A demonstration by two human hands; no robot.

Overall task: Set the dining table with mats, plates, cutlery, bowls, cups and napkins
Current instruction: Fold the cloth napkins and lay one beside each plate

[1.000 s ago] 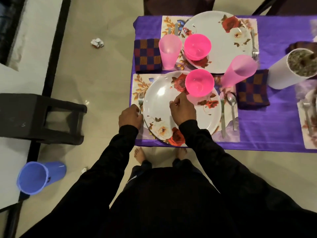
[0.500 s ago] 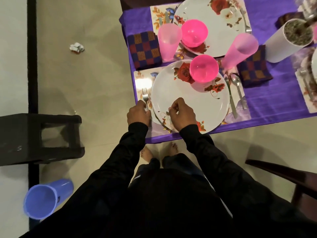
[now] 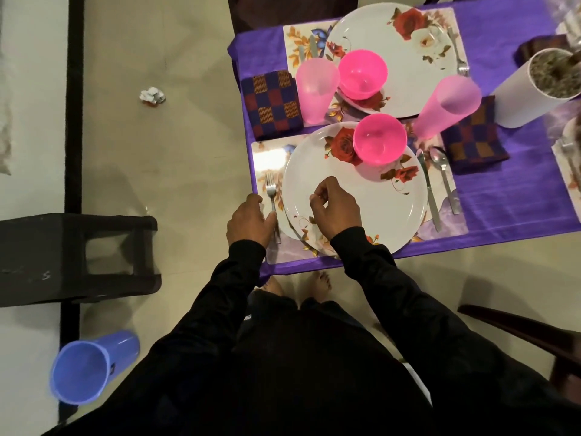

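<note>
A white floral plate [image 3: 377, 215] lies on a floral mat [image 3: 270, 158] at the purple table's near left corner. A pink bowl [image 3: 380, 141] sits on its far edge. Left of the plate lies a fork [image 3: 271, 188]; my left hand [image 3: 251, 221] grips its handle end. My right hand [image 3: 334, 209] hovers over the plate's near left part, fingers curled, nothing visible in it. A knife [image 3: 429, 196] and spoon [image 3: 443, 171] lie right of the plate, with a pink cup [image 3: 446, 105] and a checkered napkin [image 3: 471, 146] beyond them.
A second setting behind has a plate [image 3: 415, 67], bowl [image 3: 361, 72], cup [image 3: 316, 89] and napkin [image 3: 272, 103]. A white cylinder [image 3: 522, 99] stands at right. On the floor are a black stool [image 3: 75, 256], blue cup [image 3: 91, 366] and crumpled paper [image 3: 152, 96]. A chair arm [image 3: 518, 332] is at lower right.
My right hand has drawn back from beside the pink bowl to the plate's near left part. My left hand stays at the fork's handle. The view has shifted.
</note>
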